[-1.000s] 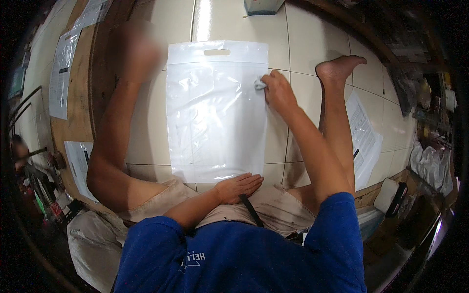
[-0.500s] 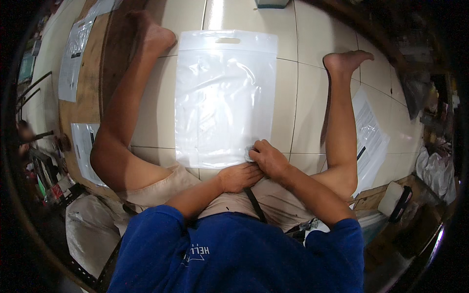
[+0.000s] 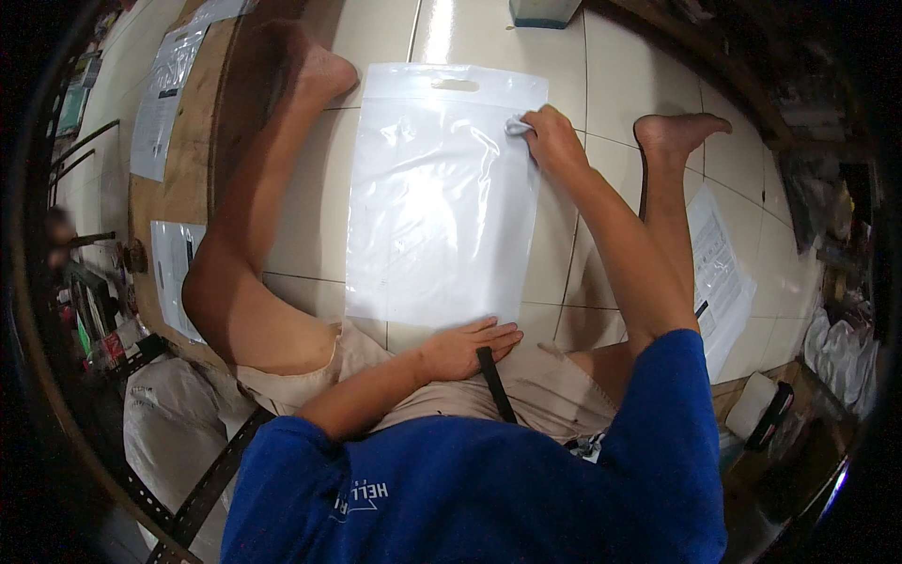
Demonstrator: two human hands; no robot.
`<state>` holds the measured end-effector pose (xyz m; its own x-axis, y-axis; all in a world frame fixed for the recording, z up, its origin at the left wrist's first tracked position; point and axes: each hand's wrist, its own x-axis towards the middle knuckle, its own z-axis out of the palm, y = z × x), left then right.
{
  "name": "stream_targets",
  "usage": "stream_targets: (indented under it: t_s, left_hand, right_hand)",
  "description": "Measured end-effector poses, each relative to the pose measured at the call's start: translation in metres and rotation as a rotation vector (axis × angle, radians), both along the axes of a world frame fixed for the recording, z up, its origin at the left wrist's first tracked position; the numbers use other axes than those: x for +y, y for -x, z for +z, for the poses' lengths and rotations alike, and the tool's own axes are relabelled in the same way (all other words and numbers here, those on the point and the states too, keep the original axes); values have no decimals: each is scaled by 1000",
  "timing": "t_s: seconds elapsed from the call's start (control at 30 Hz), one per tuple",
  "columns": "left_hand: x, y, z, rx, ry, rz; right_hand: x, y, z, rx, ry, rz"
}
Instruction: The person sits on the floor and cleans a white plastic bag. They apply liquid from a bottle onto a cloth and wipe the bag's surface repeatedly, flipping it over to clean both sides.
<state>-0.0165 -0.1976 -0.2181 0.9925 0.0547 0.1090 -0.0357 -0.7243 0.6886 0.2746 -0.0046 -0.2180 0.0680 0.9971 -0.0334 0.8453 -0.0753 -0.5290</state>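
A glossy white plastic bag [image 3: 413, 226] with a cut-out handle slot lies flat on the floor between my legs, handle end away from me. My right hand [image 3: 556, 141] is closed on a small crumpled greyish-white cloth [image 3: 516, 126], which rests on the bag near its upper right edge. Close to my body, my left hand [image 3: 467, 350] lies with fingers stretched out, next to the bag's near edge. Whether its fingertips touch the bag I cannot tell. A black strap [image 3: 495, 383] hangs by that hand.
To the left, plastic sheets with print [image 3: 169, 103] lie on a wooden board [image 3: 193, 141]. More printed plastic [image 3: 719, 273] lies on the floor beyond my right leg. A box [image 3: 545, 11] stands at the far edge. A white sack [image 3: 174, 442] sits at lower left.
My right hand has moved far up the bag's right side with the cloth. My left hand stays near the bag's bottom edge. The whole view has shifted slightly.
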Motion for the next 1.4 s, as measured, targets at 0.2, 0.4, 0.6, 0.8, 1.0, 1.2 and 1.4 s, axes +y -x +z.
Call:
stream_targets:
  t_s: [0.2, 0.4, 0.6, 0.8, 1.0, 1.2, 1.4]
  left_hand:
    - [-15, 7, 19, 253, 78, 181]
    - [-18, 15, 26, 388, -64, 145]
    - [-15, 16, 27, 532, -12, 25]
    - [-5, 15, 35, 531, 114, 44]
    - [-9, 19, 29, 437, 195, 186]
    - [-17, 29, 41, 604, 208, 185]
    - [-13, 26, 48, 654, 203, 133]
  right_hand:
    - [-154, 62, 38, 307, 227, 303]
    - [-211, 108, 6, 331, 271, 284]
    - [-77, 58, -22, 56, -22, 137]
    - [16, 12, -16, 40, -113, -35]
    - [-53, 45, -17, 336, 38, 222]
    - [-203, 114, 7, 232, 136, 540]
    - [-90, 84, -28, 93, 33, 240]
